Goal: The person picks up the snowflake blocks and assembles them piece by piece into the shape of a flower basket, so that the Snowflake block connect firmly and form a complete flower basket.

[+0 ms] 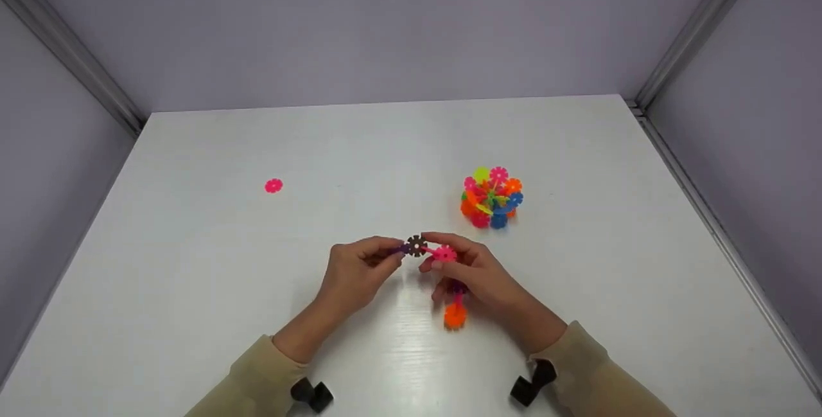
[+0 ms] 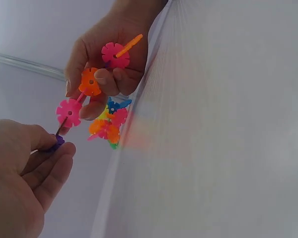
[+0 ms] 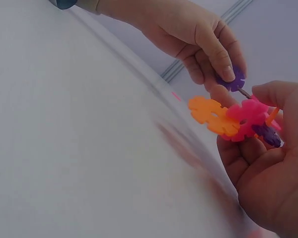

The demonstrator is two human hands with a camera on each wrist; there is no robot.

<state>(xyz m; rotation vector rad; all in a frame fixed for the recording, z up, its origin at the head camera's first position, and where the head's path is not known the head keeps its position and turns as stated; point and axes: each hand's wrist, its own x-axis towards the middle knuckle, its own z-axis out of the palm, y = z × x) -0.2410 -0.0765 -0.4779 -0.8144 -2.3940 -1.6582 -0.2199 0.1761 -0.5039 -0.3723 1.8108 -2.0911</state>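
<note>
A chain of slotted plastic snowflake discs hangs between the two hands above the white table. My left hand (image 1: 353,275) pinches a purple disc (image 3: 233,79) at the chain's left end between thumb and fingers. A dark brown disc (image 1: 417,238) joins it, slotted towards a pink disc (image 2: 64,108). My right hand (image 1: 488,275) has its fingers curled round the chain near that pink disc. From the right hand hangs the rest of the chain, with an orange disc (image 1: 455,318) at its lower end. Some linked discs are partly hidden by the right fingers.
Beyond the right hand, a ball-like cluster of multicoloured discs (image 1: 499,219) stands on the white table (image 1: 192,288). One loose pink disc (image 1: 273,186) lies at the far left. Grey panels (image 1: 385,31) border the table at the back and sides.
</note>
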